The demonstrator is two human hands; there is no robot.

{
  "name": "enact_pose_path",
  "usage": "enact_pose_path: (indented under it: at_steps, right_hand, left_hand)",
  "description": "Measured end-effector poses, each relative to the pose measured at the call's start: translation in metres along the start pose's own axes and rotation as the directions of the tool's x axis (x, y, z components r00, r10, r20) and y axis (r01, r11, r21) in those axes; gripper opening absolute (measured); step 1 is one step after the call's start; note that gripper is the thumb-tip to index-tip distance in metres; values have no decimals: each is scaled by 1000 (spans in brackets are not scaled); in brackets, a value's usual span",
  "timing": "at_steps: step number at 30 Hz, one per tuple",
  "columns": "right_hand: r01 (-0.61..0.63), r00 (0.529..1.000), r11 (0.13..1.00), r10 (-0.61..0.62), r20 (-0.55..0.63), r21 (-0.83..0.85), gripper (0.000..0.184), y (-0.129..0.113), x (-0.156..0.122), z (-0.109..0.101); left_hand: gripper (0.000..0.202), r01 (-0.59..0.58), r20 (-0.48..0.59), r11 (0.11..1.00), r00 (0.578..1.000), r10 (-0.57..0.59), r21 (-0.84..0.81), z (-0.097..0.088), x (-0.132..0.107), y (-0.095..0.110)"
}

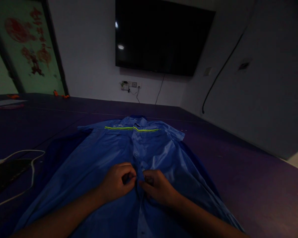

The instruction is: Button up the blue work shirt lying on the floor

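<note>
A blue short-sleeved work shirt [106, 148] lies spread out front side up, its collar away from me. Yellow-green piping and pale lettering run across its chest. Over the button placket, my left hand [119, 180] pinches the front edge of the shirt between thumb and index finger. Just to its right, my right hand [157, 186] has its fingers curled and closed on the other side of the placket. The fingertips almost meet. Whatever small button or buttonhole sits between them is too dark to make out. Darker blue cloth [62, 148] shows beneath the shirt.
The shirt rests on a purple floor [250, 172]. At the left, a white cable [32, 168] loops over a dark flat object [10, 175]. A large television [161, 36] hangs on the far wall above sockets [130, 85]. Small orange items [61, 94] lie near the glass door.
</note>
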State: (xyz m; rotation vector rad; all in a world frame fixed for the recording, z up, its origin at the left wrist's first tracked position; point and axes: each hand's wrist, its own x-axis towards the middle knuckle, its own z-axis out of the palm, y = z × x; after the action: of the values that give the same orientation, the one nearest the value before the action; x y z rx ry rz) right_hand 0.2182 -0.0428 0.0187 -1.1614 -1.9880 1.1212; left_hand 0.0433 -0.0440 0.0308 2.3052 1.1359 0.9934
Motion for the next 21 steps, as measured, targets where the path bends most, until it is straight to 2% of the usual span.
enact_pose_path:
  at_steps: [7,10,15,17,21]
  right_hand:
    - [13,1000,1000,-13,-20,-18,16,1,0,2]
    - [0,999,998,3,-54,68,15,-2,-1,1]
    - [-11,1000,965,10,5,262,10,-4,-2,-4]
    - [3,1000,969,-2,-5,248,14,-2,-1,-3]
    - [35,997,994,-28,-66,106,13,4,2,1]
  left_hand:
    - [9,-2,20,1000,1000,2,-8,0,0,0]
    - [8,5,33,1000,999,-5,-8,0,0,-2]
    - [9,8,55,1000,998,-8,-2,1,1,-3]
    - [9,13,56,1000,998,-13,3,0,1,-3]
    - [10,22,57,1000,998,-22,-1,0,1,-2]
